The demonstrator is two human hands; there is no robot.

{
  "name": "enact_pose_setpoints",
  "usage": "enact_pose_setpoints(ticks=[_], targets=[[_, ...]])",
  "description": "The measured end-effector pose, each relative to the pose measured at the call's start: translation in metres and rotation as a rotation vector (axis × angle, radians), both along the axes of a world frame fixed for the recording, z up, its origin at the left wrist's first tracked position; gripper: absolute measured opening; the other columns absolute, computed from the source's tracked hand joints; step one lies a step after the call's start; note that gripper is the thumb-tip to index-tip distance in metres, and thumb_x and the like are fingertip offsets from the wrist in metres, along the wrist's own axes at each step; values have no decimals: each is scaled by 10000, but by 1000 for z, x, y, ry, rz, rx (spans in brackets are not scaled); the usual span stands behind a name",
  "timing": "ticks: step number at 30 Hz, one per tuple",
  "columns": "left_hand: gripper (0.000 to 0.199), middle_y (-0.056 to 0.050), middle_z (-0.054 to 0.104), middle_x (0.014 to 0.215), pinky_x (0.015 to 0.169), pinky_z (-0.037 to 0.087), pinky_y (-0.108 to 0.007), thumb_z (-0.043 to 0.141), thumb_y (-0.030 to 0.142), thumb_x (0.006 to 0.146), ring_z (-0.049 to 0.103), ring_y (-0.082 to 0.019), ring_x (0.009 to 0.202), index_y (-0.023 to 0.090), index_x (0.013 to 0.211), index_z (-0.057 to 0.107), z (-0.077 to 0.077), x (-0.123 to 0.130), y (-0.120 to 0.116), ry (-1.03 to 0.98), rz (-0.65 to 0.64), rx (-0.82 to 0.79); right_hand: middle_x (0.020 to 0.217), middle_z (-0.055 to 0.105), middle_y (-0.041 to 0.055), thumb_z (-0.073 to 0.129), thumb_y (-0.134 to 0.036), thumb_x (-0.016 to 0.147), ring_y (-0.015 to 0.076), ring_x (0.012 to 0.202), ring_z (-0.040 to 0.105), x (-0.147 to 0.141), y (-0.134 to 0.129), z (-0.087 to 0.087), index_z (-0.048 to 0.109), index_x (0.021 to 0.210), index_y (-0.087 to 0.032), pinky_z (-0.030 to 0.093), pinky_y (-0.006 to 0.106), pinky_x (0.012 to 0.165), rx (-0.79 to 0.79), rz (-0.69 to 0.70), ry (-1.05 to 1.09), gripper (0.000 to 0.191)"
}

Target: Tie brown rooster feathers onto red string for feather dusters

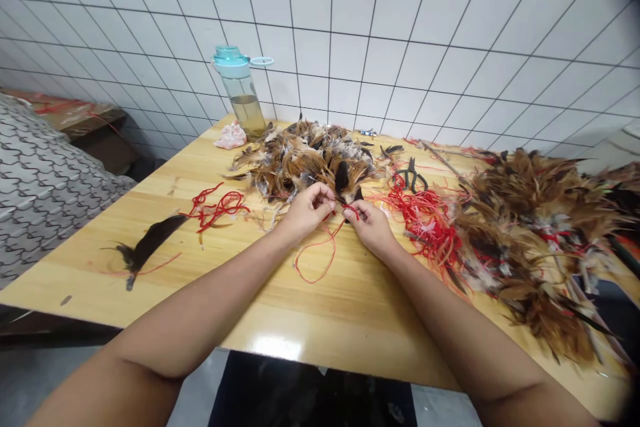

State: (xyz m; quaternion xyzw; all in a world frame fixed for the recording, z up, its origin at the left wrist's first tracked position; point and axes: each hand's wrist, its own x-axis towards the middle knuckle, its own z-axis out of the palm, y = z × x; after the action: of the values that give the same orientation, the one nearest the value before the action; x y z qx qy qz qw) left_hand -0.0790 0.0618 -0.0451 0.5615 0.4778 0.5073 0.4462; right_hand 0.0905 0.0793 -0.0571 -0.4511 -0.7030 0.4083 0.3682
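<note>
Near the middle of the table, my left hand and my right hand are close together, both with pinched fingers. A thin red string runs between them, and its loop hangs down onto the wood. My right fingertips hold a short red strand of it; the left ones pinch near its other side. A dark feather stands up just beyond the fingertips; whether it is gripped or part of the heap behind is hard to tell. That heap of brown feathers lies directly behind my hands.
Red string tangles, black-handled snips and a large brown feather pile lie at right. At left are a loose black feather and red cords. A water bottle stands at the back near the tiled wall.
</note>
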Motion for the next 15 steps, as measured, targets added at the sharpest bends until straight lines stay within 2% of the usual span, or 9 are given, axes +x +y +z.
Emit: enact_pose_setpoints(ticks=[2, 4, 8, 12, 15], targets=[[164, 22, 562, 719, 615, 404, -218, 642, 239, 725, 522, -96, 644, 168, 840, 549, 1, -1, -1, 34, 19, 22, 632, 511, -31, 563, -420, 781, 113, 584, 448, 0, -1, 6, 558, 745, -193, 378, 231, 570, 16, -18, -4, 230], [171, 16, 573, 726, 614, 406, -221, 643, 252, 724, 529, -100, 642, 169, 846, 557, 1, -1, -1, 50, 31, 30, 627, 513, -29, 565, -424, 783, 115, 586, 455, 3, -2, 20, 566, 749, -191, 378, 231, 569, 39, -12, 11, 236], [159, 11, 584, 730, 601, 394, -217, 643, 258, 724, 522, -97, 630, 173, 836, 568, 0, -3, -2, 94, 77, 58, 621, 514, -25, 535, -348, 797, 109, 570, 432, 23, -14, 63, 585, 738, -188, 347, 226, 551, 155, -46, -95, 177], [111, 10, 582, 725, 581, 376, -213, 624, 221, 732, 503, -94, 624, 176, 820, 574, 0, -5, -2, 174, 117, 93, 597, 487, -28, 542, -386, 798, 108, 554, 396, 75, -38, 97, 629, 776, -179, 317, 238, 548, 262, -276, -250, 225], [92, 16, 566, 701, 568, 363, -214, 613, 212, 735, 489, -93, 606, 179, 810, 571, 0, -6, -2, 202, 133, 105, 628, 512, -17, 564, -449, 801, 112, 581, 413, 129, -61, 107, 632, 792, -171, 330, 259, 581, 247, -522, -284, 287]])
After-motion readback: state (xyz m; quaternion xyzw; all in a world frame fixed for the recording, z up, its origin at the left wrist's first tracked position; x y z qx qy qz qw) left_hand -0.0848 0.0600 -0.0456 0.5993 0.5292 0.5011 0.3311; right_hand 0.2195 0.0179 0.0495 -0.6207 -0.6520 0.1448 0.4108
